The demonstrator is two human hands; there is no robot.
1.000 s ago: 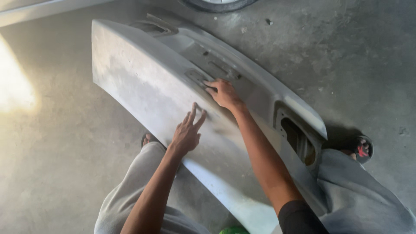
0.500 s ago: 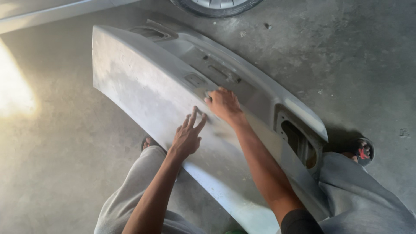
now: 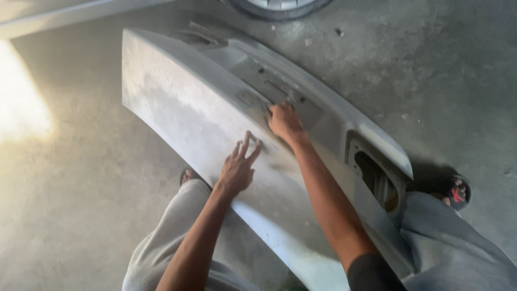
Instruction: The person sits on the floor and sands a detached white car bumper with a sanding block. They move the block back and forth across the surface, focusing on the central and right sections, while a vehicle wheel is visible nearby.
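A grey, sanded car bumper (image 3: 177, 108) lies on the concrete floor (image 3: 81, 205), propped across the person's legs. Its long axis runs diagonally, from the upper left of the view down to the lower right, with the broad outer face turned toward the person. An open lamp recess (image 3: 377, 180) near its right end shows a dark hollow; nothing can be made out inside it. The left hand (image 3: 237, 168) rests flat on the bumper's face, fingers spread, gripping nothing. The right hand (image 3: 284, 121) presses on the upper ridge with fingers curled under; whether it holds anything cannot be told. A tyre (image 3: 277, 6) sits at the top edge, well apart.
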